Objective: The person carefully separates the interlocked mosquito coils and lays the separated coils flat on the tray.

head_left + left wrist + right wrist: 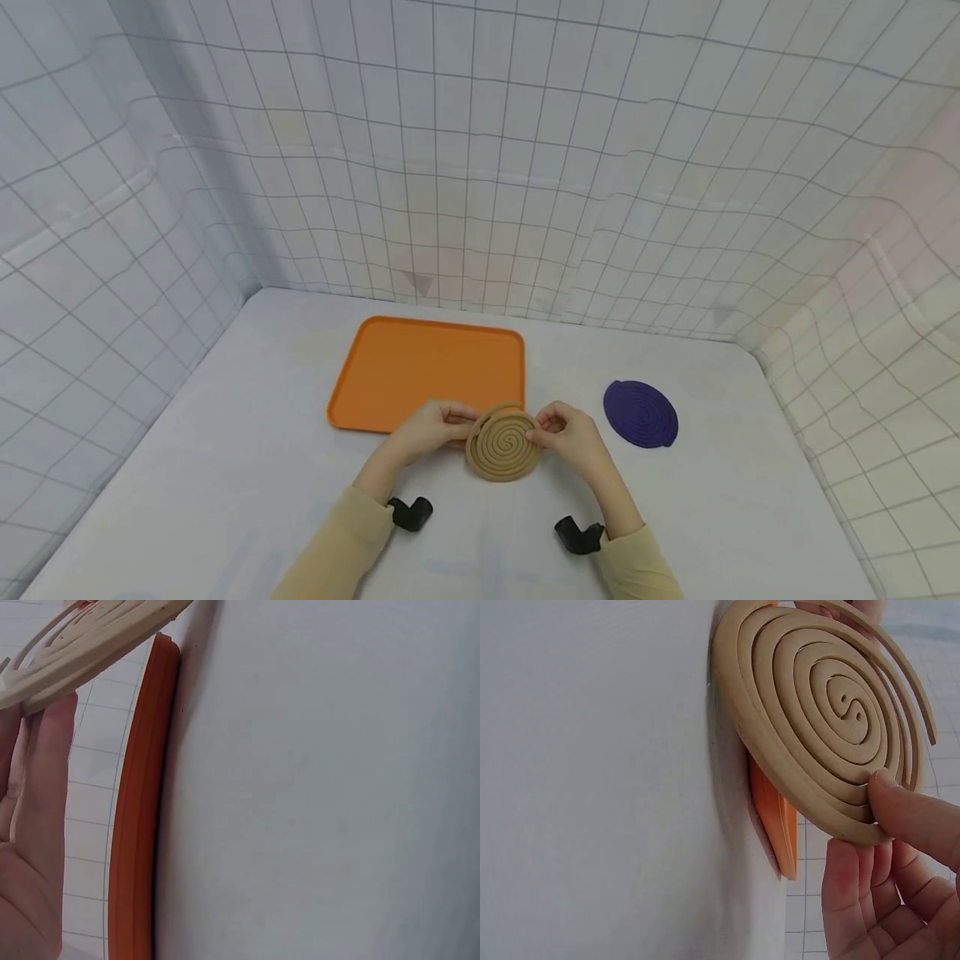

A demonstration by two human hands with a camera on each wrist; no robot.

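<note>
Both hands hold a tan mosquito coil [508, 448] between them, face tilted up, near the front edge of the orange tray [427, 371]. My left hand [429, 430] grips its left edge; in the left wrist view, the fingertips [58, 724] lie against its underside. With the thumb [907, 814] on the face and curled fingers beneath, my right hand [574, 442] pinches the right edge. An outer end of the coil stands apart from the rings in the right wrist view. Off to the right lies a purple mosquito coil [640, 414], flat on the table.
The white table [247, 492] is bounded at the back and sides by white sheeting [510, 167] with a dark grid. Below each wrist a black fitting [411, 513] sticks out inward. The tray's rim is raised.
</note>
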